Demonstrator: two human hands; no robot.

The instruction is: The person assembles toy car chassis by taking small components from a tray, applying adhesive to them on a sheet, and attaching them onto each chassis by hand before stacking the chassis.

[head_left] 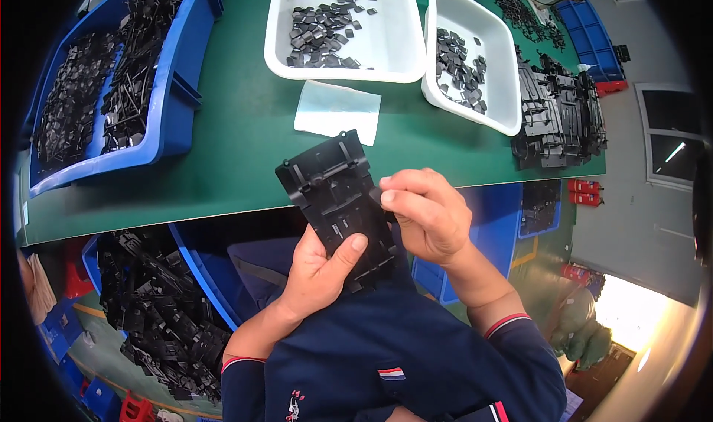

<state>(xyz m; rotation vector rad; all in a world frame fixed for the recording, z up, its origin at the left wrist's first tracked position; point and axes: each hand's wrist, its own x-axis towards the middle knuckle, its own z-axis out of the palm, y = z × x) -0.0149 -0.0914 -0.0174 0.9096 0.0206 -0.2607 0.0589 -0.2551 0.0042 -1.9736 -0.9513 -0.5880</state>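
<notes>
My left hand [319, 271] is closed around the lower part of a long black plastic housing [347, 212], its thumb lying across the front face. The housing is tilted, with its wider ribbed end up and to the left, just off the table's near edge. At the housing's right edge, my right hand [432, 212] is closed in a pinch, thumb and forefinger close together. A dark bit shows by those fingertips, but whether it is a separate small part or the housing's edge I cannot make out.
Two white tubs [349, 73] [475, 116] hold small black plastic pieces on the green table [230, 177]. A white sheet [338, 111] lies before them. Black housings [557, 110] are stacked at right. A blue bin [167, 125] of black parts stands left; more parts [160, 318] fill a bin below.
</notes>
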